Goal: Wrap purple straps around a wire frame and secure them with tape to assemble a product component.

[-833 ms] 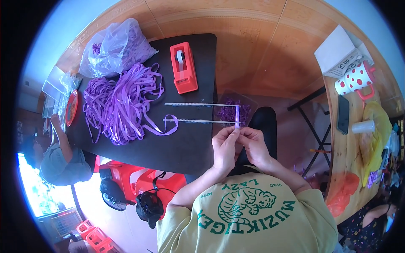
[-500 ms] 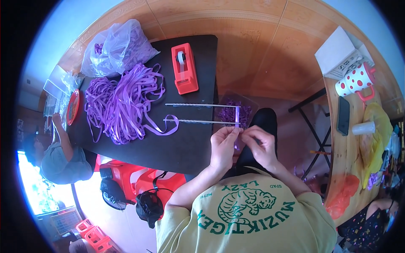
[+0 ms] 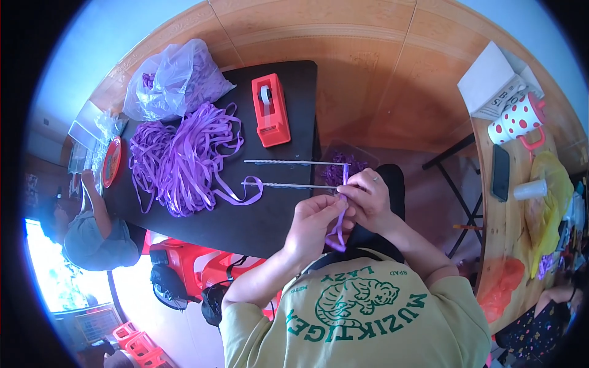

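My left hand [image 3: 316, 222] and my right hand [image 3: 369, 200] meet just off the table's right edge, closed in a pinch on a narrow purple ribbon [image 3: 335, 238]. One end of that ribbon dangles below the fingers. Its upper part runs to the tips of two thin, twisted metal rods [image 3: 288, 162], which jut out from the black table [image 3: 270, 224]. My fingers hide the exact spot where the ribbon is gripped. Another purple ribbon length curls round the left end of the nearer rod, beside a big heap of purple ribbon [image 3: 193, 162].
A red tape dispenser [image 3: 271, 110] and a plastic bag of ribbon [image 3: 178, 83] stand farther back. Under the rod tips is a clear bin [image 3: 334, 172] with purple pieces. To the right, a wooden table [image 3: 512, 245] bears a phone [image 3: 500, 172] and dotted cup [image 3: 516, 122].
Both hands have drawn nearer to me, the left lower and turned. My right hand now lies over the ribbon just below the rods, and a longer tail hangs down. The view has shifted slightly.
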`<control>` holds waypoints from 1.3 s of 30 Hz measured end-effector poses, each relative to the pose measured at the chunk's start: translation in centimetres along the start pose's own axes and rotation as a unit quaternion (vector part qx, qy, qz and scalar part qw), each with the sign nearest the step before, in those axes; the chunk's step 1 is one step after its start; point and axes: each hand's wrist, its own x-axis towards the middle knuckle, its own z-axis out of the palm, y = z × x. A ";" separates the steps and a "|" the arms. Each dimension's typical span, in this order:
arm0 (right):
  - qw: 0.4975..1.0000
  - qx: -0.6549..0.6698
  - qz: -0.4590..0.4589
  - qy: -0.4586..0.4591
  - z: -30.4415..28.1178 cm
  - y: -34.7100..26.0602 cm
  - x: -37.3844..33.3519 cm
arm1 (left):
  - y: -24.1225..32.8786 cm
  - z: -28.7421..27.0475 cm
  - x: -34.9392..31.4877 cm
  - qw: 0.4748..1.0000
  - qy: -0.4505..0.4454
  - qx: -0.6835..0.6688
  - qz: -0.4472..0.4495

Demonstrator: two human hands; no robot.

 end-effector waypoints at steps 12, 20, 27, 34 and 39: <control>0.901 0.283 0.316 -0.093 0.3 4.0 4.1 | 12.5 3.8 4.9 0.939 0.038 0.130 0.317; 0.744 0.442 0.492 -0.095 1.3 7.8 3.8 | 1.9 0.4 -2.2 0.961 -0.224 0.166 0.007; 0.617 0.515 0.594 -0.038 2.7 7.9 2.0 | -10.8 -3.8 2.1 0.963 -0.067 0.246 0.090; 0.537 0.554 0.635 0.033 4.0 8.4 -0.5 | -10.8 -3.0 9.2 0.862 0.171 0.268 0.395; 0.526 0.567 0.631 0.054 4.0 8.0 0.1 | -8.6 -1.9 12.1 0.882 0.122 0.125 0.437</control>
